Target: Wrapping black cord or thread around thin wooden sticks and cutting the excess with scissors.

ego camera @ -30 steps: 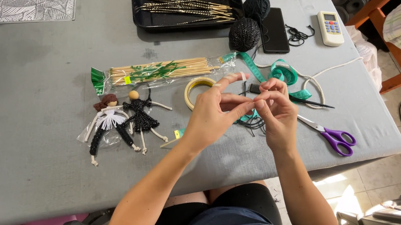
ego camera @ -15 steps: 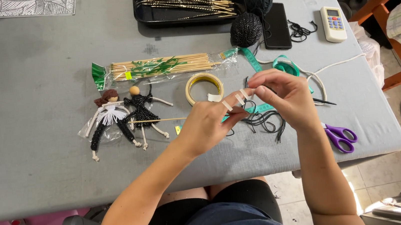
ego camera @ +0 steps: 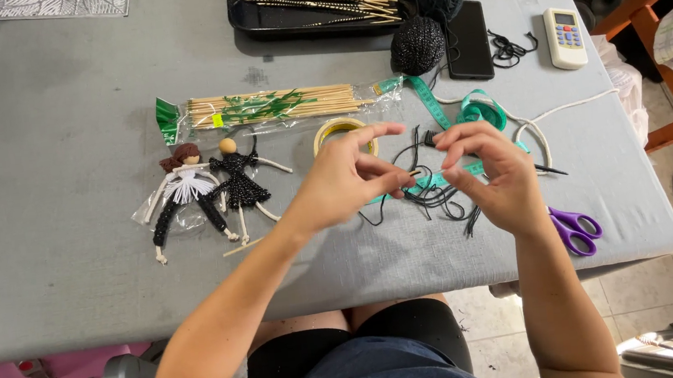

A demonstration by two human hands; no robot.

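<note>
My left hand (ego camera: 348, 177) and my right hand (ego camera: 497, 175) meet over the grey table (ego camera: 55, 162), just above a tangle of black cord (ego camera: 439, 198). The left thumb and fingers pinch a small pale stick (ego camera: 414, 174) with black cord around it. My right hand's fingertips hold the black cord on the other side. A roll of tape (ego camera: 328, 132) lies behind the left hand. A green tape measure (ego camera: 481, 108) lies behind the right hand.
Two small dolls (ego camera: 210, 186) and a bag of wooden sticks (ego camera: 276, 105) lie to the left. At the back are a black tray of sticks (ego camera: 249, 17), two dark yarn balls (ego camera: 416, 45), a phone (ego camera: 468, 39) and a remote (ego camera: 565, 38). Purple scissors (ego camera: 575, 229) lie near the front edge.
My hands have drawn slightly apart and sunk a little toward the table. The fingers have shifted their hold on the stick and cord.
</note>
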